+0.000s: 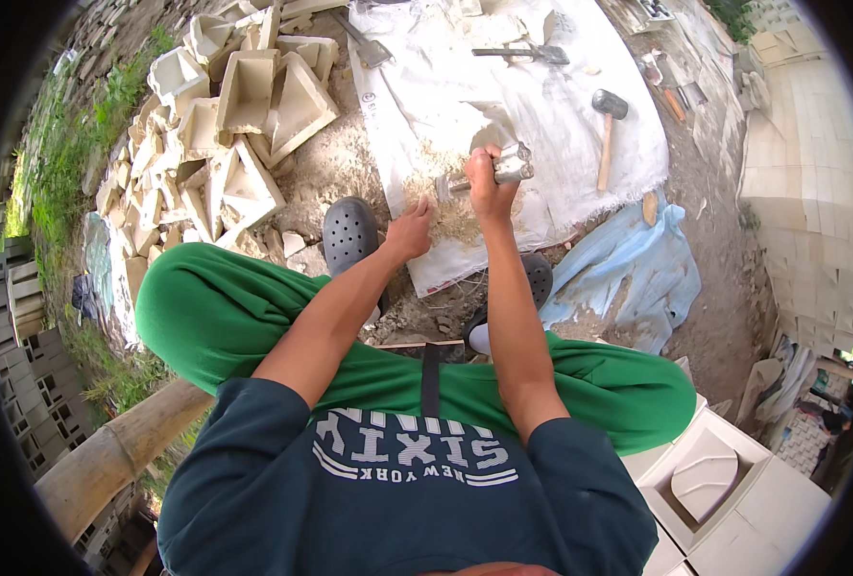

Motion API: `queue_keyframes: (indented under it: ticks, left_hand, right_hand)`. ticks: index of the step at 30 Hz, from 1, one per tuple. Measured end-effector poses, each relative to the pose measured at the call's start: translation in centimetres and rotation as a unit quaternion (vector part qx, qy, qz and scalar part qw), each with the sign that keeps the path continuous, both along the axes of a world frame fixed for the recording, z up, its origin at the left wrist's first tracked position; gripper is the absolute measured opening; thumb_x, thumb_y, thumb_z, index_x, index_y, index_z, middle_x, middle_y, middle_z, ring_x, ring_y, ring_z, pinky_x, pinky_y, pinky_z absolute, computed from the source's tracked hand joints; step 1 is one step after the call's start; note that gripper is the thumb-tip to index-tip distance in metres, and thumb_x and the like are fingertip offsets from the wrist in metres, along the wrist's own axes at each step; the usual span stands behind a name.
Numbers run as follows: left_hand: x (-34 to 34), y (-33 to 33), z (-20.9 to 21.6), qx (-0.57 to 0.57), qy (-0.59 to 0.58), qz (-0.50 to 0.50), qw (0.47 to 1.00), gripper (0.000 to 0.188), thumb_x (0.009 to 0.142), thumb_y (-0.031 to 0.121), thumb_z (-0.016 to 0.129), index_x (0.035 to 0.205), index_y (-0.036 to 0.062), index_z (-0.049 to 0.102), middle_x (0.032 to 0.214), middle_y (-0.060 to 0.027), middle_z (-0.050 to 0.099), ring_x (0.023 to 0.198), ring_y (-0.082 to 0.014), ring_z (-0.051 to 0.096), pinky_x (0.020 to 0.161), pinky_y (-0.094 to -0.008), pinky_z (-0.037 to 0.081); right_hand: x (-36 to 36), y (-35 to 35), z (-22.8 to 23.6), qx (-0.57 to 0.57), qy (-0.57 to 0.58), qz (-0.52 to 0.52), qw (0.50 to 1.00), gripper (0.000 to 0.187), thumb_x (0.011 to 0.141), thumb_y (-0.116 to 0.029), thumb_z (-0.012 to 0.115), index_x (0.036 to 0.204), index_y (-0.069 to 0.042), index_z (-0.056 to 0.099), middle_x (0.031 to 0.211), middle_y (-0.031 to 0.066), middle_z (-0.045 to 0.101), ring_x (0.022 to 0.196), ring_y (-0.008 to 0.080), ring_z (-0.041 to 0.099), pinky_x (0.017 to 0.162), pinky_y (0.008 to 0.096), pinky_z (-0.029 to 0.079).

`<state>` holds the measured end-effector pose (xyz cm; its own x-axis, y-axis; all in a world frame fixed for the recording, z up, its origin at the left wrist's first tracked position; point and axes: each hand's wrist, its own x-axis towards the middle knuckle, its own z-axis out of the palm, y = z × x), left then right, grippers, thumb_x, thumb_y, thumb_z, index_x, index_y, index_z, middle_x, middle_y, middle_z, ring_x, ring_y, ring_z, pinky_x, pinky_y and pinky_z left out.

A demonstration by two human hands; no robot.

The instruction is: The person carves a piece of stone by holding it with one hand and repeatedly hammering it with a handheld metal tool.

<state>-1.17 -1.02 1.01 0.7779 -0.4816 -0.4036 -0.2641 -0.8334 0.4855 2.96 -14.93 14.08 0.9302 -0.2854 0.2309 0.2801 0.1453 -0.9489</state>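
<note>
Here, your right hand [490, 186] clasps a silver-grey metal tool [514, 164], likely heavy, stiff, best held behind its head; your left hand's [411, 230] grip is unclear.

The grey metal tool [515, 163] you grip in your right hand [491, 192] lies roughly crosswise above the white sheet [551, 115]. Its thick, blocky head juts out to the right of your fist, scuffed and shiny in patches, and a narrower grey part shows to the left, pointing toward the fingertips of your left hand [411, 232]. Your fist hides the middle, so you cannot make out how the two parts join.
</note>
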Motion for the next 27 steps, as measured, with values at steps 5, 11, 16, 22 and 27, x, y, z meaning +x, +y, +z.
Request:
queue_keyframes:
  ticks: [5,11,16,22,27]
  left_hand:
    - [0.6,0.5,0.0,0.003,0.006,0.013,1.0,0.068,0.075,0.016,0.061,0.137,0.005,0.035,0.151,-0.0101,0.023,0.133,-0.0278,0.033,0.1,-0.0411,0.042]
    - [0.2,1.0,-0.7,-0.006,0.021,0.027,0.999,0.065,0.076,0.013,0.058,0.137,0.0074,0.036,0.15,-0.0071,0.025,0.134,-0.0248,0.033,0.099,-0.0391,0.042]
    - [-0.7,0.7,-0.8,-0.061,-0.006,0.065,0.996,0.061,0.076,0.012,0.057,0.135,0.0088,0.04,0.148,-0.0068,0.03,0.131,-0.0262,0.036,0.099,-0.0394,0.042]
    - [-2.2,1.6,-2.8,-0.108,-0.105,0.084,0.985,0.053,0.08,0.015,0.057,0.13,0.0061,0.045,0.145,-0.0105,0.034,0.131,-0.0288,0.036,0.098,-0.0393,0.043]
    - [-2.9,1.7,-3.3,-0.158,-0.123,0.118,0.973,0.039,0.079,0.012,0.058,0.117,0.0042,0.054,0.135,-0.014,0.045,0.122,-0.0317,0.045,0.097,-0.0405,0.043]
  right_hand:
    - [-0.4,0.5,2.6,0.001,0.001,0.047,0.999,0.028,0.083,-0.004,0.055,0.058,-0.006,0.042,0.052,-0.0048,0.041,0.049,0.0038,0.035,0.045,0.0243,0.027]
    - [0.6,1.3,5.0,-0.003,0.017,0.101,0.995,0.028,0.082,-0.004,0.055,0.058,-0.007,0.042,0.052,-0.0062,0.04,0.049,0.0031,0.034,0.045,0.0238,0.026]
    - [3.7,1.4,1.9,-0.002,0.047,0.145,0.988,0.025,0.082,-0.007,0.054,0.059,-0.007,0.045,0.054,-0.006,0.042,0.049,0.003,0.035,0.045,0.0241,0.026]
    - [3.1,1.9,5.4,-0.003,-0.016,0.173,0.985,0.024,0.081,-0.007,0.055,0.059,-0.006,0.047,0.053,-0.0054,0.044,0.049,0.0032,0.037,0.044,0.0249,0.027]
    - [3.7,3.0,1.5,-0.029,0.013,0.174,0.984,0.029,0.083,-0.01,0.054,0.057,-0.006,0.041,0.051,-0.0056,0.039,0.048,0.0044,0.032,0.045,0.0261,0.027]
